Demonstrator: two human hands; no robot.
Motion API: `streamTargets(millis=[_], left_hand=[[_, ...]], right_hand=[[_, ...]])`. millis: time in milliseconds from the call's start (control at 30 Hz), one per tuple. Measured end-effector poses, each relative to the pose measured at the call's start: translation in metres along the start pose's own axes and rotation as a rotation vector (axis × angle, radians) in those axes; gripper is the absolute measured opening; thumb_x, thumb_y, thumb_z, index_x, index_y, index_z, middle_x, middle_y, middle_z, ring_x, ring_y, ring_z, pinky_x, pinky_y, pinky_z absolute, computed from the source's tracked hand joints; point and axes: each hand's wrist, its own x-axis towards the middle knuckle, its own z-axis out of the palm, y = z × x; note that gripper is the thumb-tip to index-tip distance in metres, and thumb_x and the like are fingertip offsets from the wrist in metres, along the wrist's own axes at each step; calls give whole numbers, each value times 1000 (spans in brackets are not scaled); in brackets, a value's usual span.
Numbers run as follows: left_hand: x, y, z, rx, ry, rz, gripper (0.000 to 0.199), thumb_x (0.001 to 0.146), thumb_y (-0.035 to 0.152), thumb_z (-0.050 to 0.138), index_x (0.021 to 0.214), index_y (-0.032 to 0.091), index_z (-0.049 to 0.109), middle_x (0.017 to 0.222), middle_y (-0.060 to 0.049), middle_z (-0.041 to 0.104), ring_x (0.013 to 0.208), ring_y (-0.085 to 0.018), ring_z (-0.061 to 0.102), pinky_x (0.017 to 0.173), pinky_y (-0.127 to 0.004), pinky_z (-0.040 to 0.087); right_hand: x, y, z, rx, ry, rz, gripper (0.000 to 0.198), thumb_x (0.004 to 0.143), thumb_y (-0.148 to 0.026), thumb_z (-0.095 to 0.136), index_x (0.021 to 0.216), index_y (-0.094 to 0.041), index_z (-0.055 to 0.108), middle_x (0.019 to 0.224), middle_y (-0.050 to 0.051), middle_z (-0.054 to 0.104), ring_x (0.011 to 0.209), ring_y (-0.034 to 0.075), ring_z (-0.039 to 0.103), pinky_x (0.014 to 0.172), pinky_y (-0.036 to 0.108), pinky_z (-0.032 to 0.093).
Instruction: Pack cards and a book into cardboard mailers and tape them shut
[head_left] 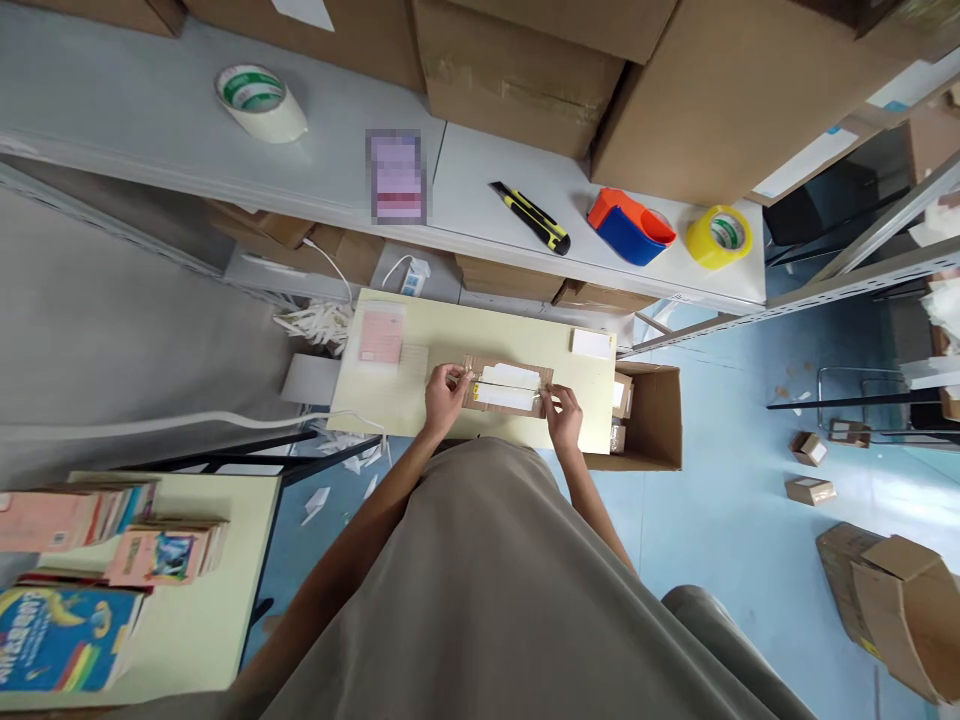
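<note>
A flat brown packet [508, 387] is held at the pale yellow table [472, 335], near the front edge and a bit to the right of the middle. Its left end is pinched by the left hand [447, 396], with the thumb and fingers close together. Its right end is pinched the same way by the right hand [562, 412]. White paper [514, 376] can be seen on top, with a thin dark line along it; whether that is tape or a gap cannot be told.

The step in hand seems to be the setting straight of the packet. For the next move, both ends should be held flat and even, as the packet could be bent by a hard pull.

A pink booklet [381, 336] is seen by the table's back left corner, and a white card [592, 343] by the back right corner. On the shelf [465, 165] above, a knife [532, 218] can be found near the front edge.
</note>
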Motion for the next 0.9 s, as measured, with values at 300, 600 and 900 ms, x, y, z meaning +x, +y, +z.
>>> streamTargets(millis=[300,600,900], left_hand=[[3,6,-8,148,-46,119,8,101,28,74,100,24,67,106,-8,73,81,-22,67,84,-38,59],[38,122,31,258,-73,591,17,95,12,67,103,25,75,114,-14,70,113,-35,68,105,-52,54],[84,283,89,50,-60,904,18,99,11,65,107,24,75,112,-11,72,112,-32,67,103,-48,52]], right_hand=[[-2,0,-3,-85,-57,-34,42,114,-52,55,126,-22,82,133,16,80,117,29,81,95,46,72],[80,-55,-56,-337,-31,-302,30,106,-35,63,129,-23,77,138,18,76,132,36,73,119,54,58],[262,-153,-126,-565,203,-426,52,101,-31,67,149,-13,57,147,26,68,143,40,60,125,59,46]])
